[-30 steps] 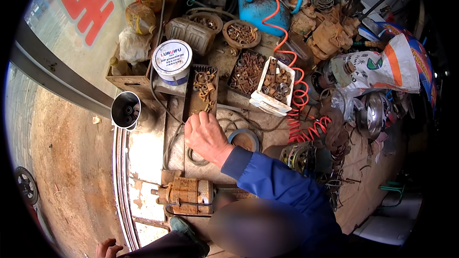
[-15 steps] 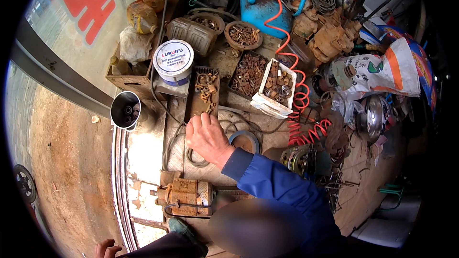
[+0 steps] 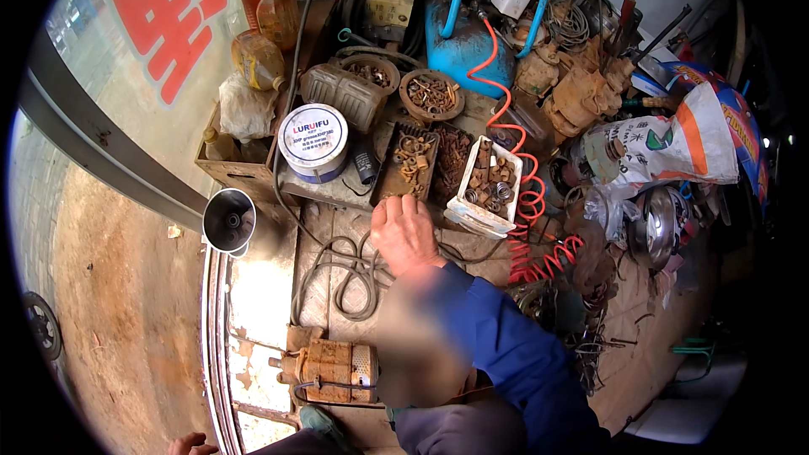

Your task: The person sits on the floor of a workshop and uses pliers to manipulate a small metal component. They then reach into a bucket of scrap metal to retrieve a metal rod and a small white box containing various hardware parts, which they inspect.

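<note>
My right hand (image 3: 406, 234), in a blue sleeve, is closed on the near end of a narrow dark tray (image 3: 385, 173). Rusty small fittings and rings (image 3: 413, 154) lie inside it. The tray's right side is against a second tray of rusty bolts (image 3: 452, 160), partly covering it. A white tub with nuts and springs (image 3: 491, 181) stands just to the right. Only the fingers of my left hand (image 3: 192, 445) show at the lower left edge, loosely apart with nothing visible in them. A rusty electric motor (image 3: 330, 371) sits on the floor below my right hand.
A round grease tub (image 3: 313, 141) and a dark cylinder (image 3: 363, 162) stand left of the tray. A metal cup (image 3: 229, 221) is farther left. A looped cable (image 3: 358, 282) lies on the floor. A red coiled hose (image 3: 527, 177) hangs at the right, by a white sack (image 3: 674, 139).
My right hand has moved right and the tray of rusty fittings has shifted right with it, up against the bolt tray. The dark cylinder beside the grease tub has come into sight.
</note>
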Action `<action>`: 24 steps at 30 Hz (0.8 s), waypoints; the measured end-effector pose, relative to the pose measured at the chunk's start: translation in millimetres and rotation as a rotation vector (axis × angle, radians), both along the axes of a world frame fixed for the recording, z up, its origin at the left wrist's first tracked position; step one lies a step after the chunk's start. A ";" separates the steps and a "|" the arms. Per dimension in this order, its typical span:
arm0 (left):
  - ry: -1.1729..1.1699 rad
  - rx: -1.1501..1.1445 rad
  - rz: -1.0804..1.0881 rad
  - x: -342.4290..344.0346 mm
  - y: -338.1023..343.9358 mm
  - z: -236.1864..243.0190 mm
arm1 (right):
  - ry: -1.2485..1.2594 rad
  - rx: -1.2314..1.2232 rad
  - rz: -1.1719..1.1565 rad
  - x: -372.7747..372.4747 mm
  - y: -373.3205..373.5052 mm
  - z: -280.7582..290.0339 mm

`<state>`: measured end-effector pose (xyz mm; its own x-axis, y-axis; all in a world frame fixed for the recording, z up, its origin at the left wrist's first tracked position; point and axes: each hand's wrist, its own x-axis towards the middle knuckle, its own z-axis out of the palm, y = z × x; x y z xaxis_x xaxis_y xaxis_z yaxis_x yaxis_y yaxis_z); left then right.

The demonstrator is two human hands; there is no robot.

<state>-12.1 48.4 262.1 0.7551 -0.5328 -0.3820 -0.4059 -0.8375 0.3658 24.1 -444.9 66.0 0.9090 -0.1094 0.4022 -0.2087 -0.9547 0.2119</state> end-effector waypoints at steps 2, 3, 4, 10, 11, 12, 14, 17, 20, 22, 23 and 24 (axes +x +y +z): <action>-0.020 -0.017 -0.025 1.8 -0.7 -1.0 | -0.037 -0.015 -0.050 1.2 -18.0 -3.2; -0.018 -0.026 -0.028 3.1 -0.6 -1.8 | -0.035 -0.016 -0.074 -0.9 -26.7 -1.3; -0.018 -0.028 -0.024 2.8 0.4 -2.0 | -0.041 -0.034 -0.090 -0.4 -32.7 -0.7; -0.018 -0.012 -0.004 2.1 -6.2 2.8 | 0.009 0.001 -0.189 -8.6 -69.0 -20.4; -0.017 -0.011 -0.001 1.7 -8.0 4.8 | 0.002 0.005 -0.187 -10.6 -70.2 -21.2; -0.017 -0.011 0.002 1.5 -9.8 6.6 | 0.022 0.008 -0.194 -13.0 -69.8 -20.0; -0.015 -0.012 0.003 1.8 -12.5 9.6 | -0.006 0.015 -0.186 -11.4 -72.2 -24.6; -0.037 -0.016 -0.031 2.2 -12.8 11.2 | 0.028 0.033 -0.186 -15.5 -71.1 -16.2; -0.055 0.020 -0.049 2.2 -12.8 11.5 | -0.056 0.098 -0.144 -23.8 -63.4 -5.9; -0.063 0.031 -0.044 1.1 -12.1 11.6 | -0.172 0.161 -0.070 -32.7 -59.6 12.1; -0.068 0.017 -0.049 1.1 -12.1 10.9 | -0.200 0.142 -0.118 -41.0 -64.4 19.3; -0.072 0.005 -0.050 0.4 -11.5 10.3 | -0.226 0.124 -0.162 -49.9 -71.3 24.8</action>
<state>-11.6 36.9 272.4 0.7529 -0.5691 -0.3307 -0.4726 -0.8171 0.3302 -25.9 -516.2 90.8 0.7649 -0.3069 0.5664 -0.3892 -0.9208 0.0267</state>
